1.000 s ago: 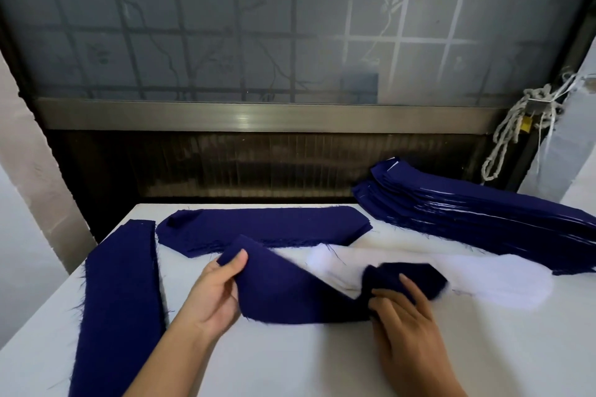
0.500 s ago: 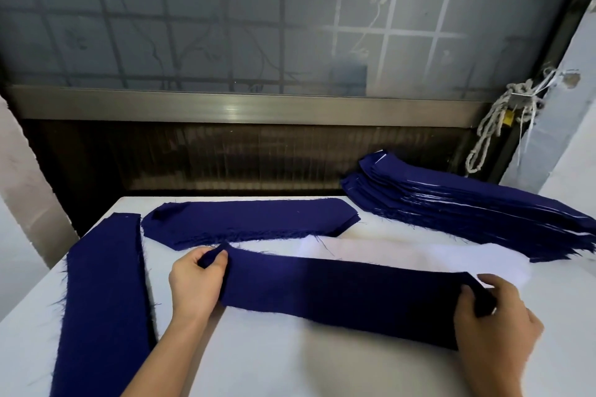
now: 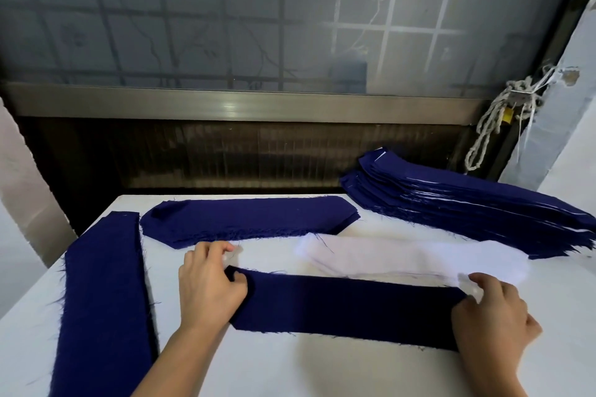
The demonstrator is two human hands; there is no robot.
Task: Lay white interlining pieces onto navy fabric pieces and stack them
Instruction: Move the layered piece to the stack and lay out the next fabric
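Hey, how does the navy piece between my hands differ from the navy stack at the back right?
The front navy piece is a single flat layer; the navy stack is many layers deep. The piece is plain navy; the stack shows thin white edges. The left hand and right hand hold the piece's ends; no hand touches the stack. Both are long navy strips.

Flat white table [image 3: 290, 371], five items lying on it. Long navy fabric strip [image 3: 103, 300] runs along the left edge. Low stack of navy pointed-end fabric pieces [image 3: 251, 217] at far centre. Tall slanted stack of navy pieces with white edges showing [image 3: 467, 203] at far right. Pile of white interlining pieces [image 3: 403, 256] just in front of it. Single navy fabric piece [image 3: 348, 306] spread flat nearest the front, touching the white pile's near edge.
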